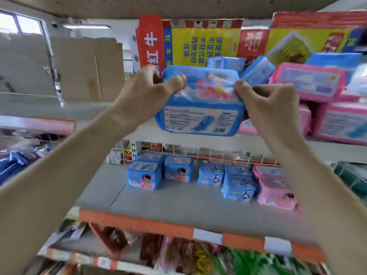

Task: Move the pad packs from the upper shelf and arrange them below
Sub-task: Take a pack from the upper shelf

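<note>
Shop shelving fills the view, with brown cardboard boxes [89,66] at the left and printed cartons [198,44] behind the upper shelf [327,150]. Stacked pink packs [309,82] crowd its right side. The left hand [151,86] and right hand [272,104] each grip one end of a blue pad pack [200,112], held in the air before that shelf. On the lower shelf [178,203], a row of blue packs [178,171] and pink ones [276,187] stands near a wire rail [198,151].

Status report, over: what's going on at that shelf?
Left grip, right grip: both holding blue pad pack. Pack held before upper shelf. Nothing between it and lower shelf.
</note>
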A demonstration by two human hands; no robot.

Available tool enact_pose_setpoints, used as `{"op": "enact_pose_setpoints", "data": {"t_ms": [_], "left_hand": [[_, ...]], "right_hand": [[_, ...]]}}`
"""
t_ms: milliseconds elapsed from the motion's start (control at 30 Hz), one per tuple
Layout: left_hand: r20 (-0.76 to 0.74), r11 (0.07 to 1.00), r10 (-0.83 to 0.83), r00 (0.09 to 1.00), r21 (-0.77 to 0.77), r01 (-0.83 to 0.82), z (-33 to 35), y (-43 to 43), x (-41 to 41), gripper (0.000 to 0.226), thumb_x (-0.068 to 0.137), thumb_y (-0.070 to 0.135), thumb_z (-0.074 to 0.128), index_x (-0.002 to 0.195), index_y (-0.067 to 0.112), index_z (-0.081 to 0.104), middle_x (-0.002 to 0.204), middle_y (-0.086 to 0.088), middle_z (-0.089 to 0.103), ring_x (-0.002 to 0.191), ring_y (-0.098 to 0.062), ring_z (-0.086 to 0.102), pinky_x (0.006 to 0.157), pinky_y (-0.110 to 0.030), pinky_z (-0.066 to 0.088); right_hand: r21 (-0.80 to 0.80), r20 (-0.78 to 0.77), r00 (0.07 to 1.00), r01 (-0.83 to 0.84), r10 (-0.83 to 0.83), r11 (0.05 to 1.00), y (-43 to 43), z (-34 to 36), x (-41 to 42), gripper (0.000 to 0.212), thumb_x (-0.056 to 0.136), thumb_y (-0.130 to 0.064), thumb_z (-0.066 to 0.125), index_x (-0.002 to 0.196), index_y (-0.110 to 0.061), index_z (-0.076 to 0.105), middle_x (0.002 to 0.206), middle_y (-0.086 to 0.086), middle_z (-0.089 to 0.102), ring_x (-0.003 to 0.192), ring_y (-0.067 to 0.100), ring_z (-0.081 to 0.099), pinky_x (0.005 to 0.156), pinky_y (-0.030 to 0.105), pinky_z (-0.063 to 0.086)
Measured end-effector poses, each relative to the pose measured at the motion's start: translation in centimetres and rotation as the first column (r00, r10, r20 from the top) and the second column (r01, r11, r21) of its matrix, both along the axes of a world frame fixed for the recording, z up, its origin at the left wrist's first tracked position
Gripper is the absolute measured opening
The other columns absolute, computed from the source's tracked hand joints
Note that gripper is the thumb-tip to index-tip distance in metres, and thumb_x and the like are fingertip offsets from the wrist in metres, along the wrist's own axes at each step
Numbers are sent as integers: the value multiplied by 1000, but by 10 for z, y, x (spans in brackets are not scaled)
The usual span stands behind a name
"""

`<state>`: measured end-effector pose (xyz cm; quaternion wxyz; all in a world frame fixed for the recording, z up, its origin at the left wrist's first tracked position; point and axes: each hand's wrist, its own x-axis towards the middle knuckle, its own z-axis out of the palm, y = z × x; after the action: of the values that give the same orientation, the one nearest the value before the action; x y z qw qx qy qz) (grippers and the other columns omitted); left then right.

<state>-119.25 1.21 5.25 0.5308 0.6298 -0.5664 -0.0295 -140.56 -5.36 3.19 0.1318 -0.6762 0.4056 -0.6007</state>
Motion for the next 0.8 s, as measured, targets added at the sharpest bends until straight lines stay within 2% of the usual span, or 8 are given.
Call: {"op": "enact_pose_setpoints", "data": {"t_ms": [67,167,267,367,433,500,633,800], "left_hand": [[18,999,7,1000,36,-8,-5,11,-28,59,73,68,57,84,10,55,74,0,57,70,-28,60,65,-43,47],[35,998,21,999,61,-24,-24,25,-65,56,72,70,57,71,16,47,64,0,49,62,-25,52,62,-42,42],[1,999,-27,1000,20,27,-49,42,-99,44,82,58,68,71,23,43,64,7,45,57,-8,44,58,-28,37],[-65,995,-64,996,-81,58,-85,58,-129,29,76,50,76,84,30,56,82,16,63,69,10,58,66,-13,47],[-185,984,-125,975,-149,98,-116,70,-151,45,75,39,82,113,24,62,112,11,70,97,2,67,84,-25,57],[-255,967,-183,949,-219,127,-151,83,-177,64,81,25,81,137,9,53,127,3,67,115,-9,65,95,-35,56],[-242,964,-180,954,-238,121,-218,105,-215,59,88,23,74,140,6,54,120,10,70,113,-11,67,96,-36,56],[-249,968,-187,950,-209,136,-240,106,-231,52,88,24,75,136,10,60,119,15,71,113,-10,67,95,-30,54]], "right_hand": [[6,-38,999,-1,1,1000,17,-6,-32,49,87,-48,62,64,-6,74,56,10,68,55,23,66,56,36,50],[51,-80,996,-25,29,998,37,-21,-75,51,85,-50,61,68,-4,74,60,12,70,60,30,68,57,37,52],[63,-72,997,-30,35,998,54,-43,-109,44,81,-56,60,78,-16,78,68,3,74,65,13,69,66,39,56],[108,-21,993,-110,113,988,72,-74,-137,27,86,-43,70,107,-25,75,75,-13,73,71,0,69,69,30,57],[120,16,980,-200,200,972,84,-98,-153,28,88,-29,72,116,-29,69,82,-20,72,75,-5,69,68,22,56],[112,13,970,-243,243,964,95,-127,-166,30,88,-21,70,118,-24,69,94,-14,75,88,5,71,77,28,57],[172,65,956,-294,287,940,114,-184,-189,43,89,-20,70,131,-23,63,117,-13,71,114,10,65,99,44,52],[257,132,956,-290,263,922,122,-211,-205,52,89,-19,72,138,-16,57,122,-9,70,118,9,62,103,46,50]]}}
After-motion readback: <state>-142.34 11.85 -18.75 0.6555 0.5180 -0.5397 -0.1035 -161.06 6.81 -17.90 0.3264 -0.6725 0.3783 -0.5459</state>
